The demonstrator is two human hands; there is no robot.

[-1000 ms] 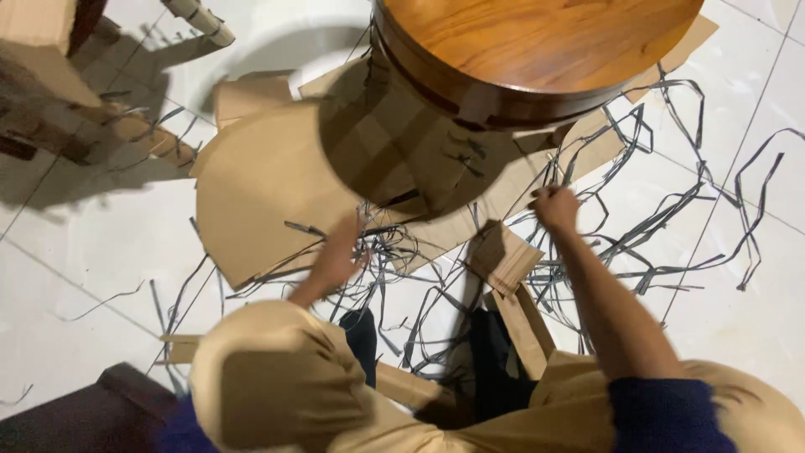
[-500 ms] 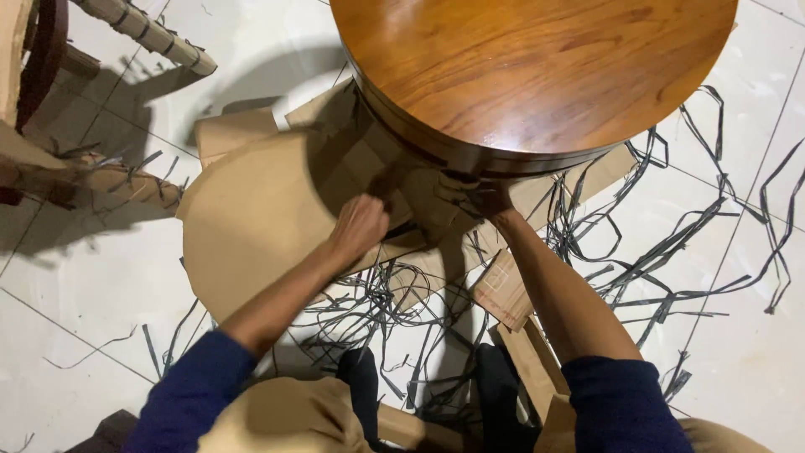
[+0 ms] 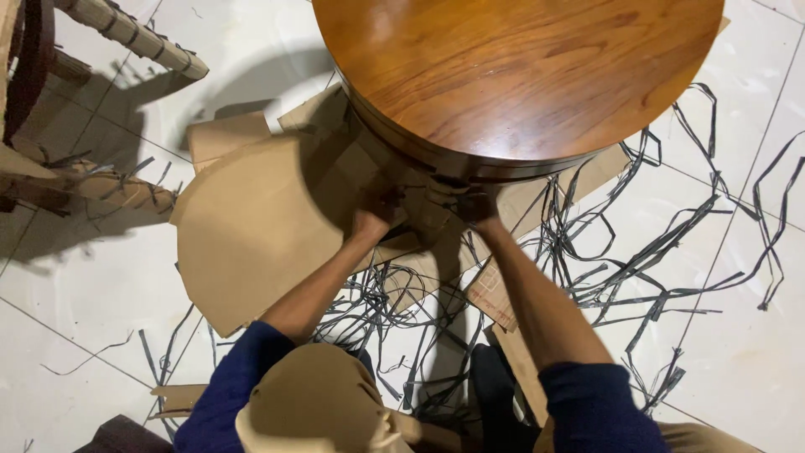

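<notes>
Both hands have moved forward and inward compared with a second ago, when they lay among the strips on the floor; they now reach under the rim of the round wooden table [image 3: 520, 80], at its shadowed pedestal [image 3: 432, 197]. The left hand [image 3: 375, 220] is curled against the pedestal's near side, fingers bent as if gripping, though shadow hides what exactly they close on. The right hand [image 3: 476, 210] is likewise tucked beneath the rim, and whether its fingers clasp the pedestal or only touch it cannot be told. The view has also closed in, so the tabletop fills the upper frame; this suggests that the person has leaned in and that work has shifted from the loose wrapping to the table's base. Packaging lies all around: a large fan-shaped sheet of brown cardboard [image 3: 251, 235] left of the pedestal, smaller brown pieces [image 3: 226, 138] behind it, and a narrow cardboard strip [image 3: 495, 294] near the right forearm. Dark cut straps [image 3: 620, 252] tangle across the white tiled floor [image 3: 755, 335]. A paper-wrapped chair leg [image 3: 134, 38] shows at upper left. No label is legible.
</notes>
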